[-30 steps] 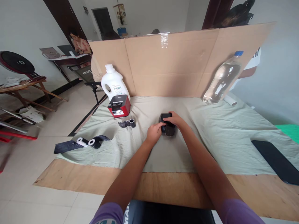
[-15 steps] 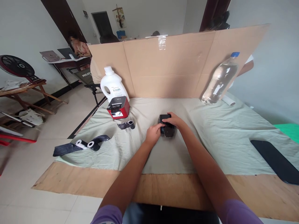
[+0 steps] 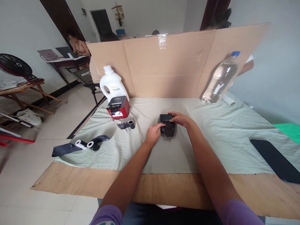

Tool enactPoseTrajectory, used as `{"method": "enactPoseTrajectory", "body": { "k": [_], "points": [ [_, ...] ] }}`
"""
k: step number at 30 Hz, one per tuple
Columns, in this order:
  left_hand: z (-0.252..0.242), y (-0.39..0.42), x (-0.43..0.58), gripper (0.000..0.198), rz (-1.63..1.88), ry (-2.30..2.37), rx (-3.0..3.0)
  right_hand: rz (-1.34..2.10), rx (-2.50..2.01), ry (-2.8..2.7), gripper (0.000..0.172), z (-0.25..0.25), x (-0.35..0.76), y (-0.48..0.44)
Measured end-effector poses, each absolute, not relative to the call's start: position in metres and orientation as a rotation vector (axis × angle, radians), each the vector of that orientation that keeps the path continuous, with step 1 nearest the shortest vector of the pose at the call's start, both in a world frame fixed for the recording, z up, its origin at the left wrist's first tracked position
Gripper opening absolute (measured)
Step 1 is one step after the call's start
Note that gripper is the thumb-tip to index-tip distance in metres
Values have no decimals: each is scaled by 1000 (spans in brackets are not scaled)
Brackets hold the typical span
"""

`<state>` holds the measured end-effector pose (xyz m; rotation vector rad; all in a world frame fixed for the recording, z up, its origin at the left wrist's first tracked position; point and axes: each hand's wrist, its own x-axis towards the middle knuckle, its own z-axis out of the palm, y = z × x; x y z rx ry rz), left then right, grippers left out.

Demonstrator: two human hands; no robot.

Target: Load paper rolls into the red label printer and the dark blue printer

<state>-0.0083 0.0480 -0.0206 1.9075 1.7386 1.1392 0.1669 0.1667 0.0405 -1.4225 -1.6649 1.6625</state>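
A small black label printer sits on the cloth in front of me, with a dark strip hanging from its front. My left hand holds the printer's left side, the fingers curled and the thumb reaching over the front by the strip. At its right side, my right hand grips the upper edge, with the thumb on the front and the fingers at the rear corner. Left of the hands, a short black roll lies partly unwound.
A red and black printer stands before a white jug at the left. Unrolled dark paper rolls lie nearer. A clear bottle leans by the cardboard panel. A black phone-like slab lies right.
My right hand has shifted slightly right, off the printer's top toward its right edge, so more of the top shows. My left hand stays on the left side.
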Motion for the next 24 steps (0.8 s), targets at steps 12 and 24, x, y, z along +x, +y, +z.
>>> {"method": "enactPoseTrajectory", "body": {
  "k": [12,24],
  "points": [
    [-21,48,-9,43,1142,1749,1908,1692,-1385,-1636,75,43,167,166],
    [-26,50,-10,43,1191,1712,1933,1310,-1486,-1867,73,23,145,167]
  ]
}}
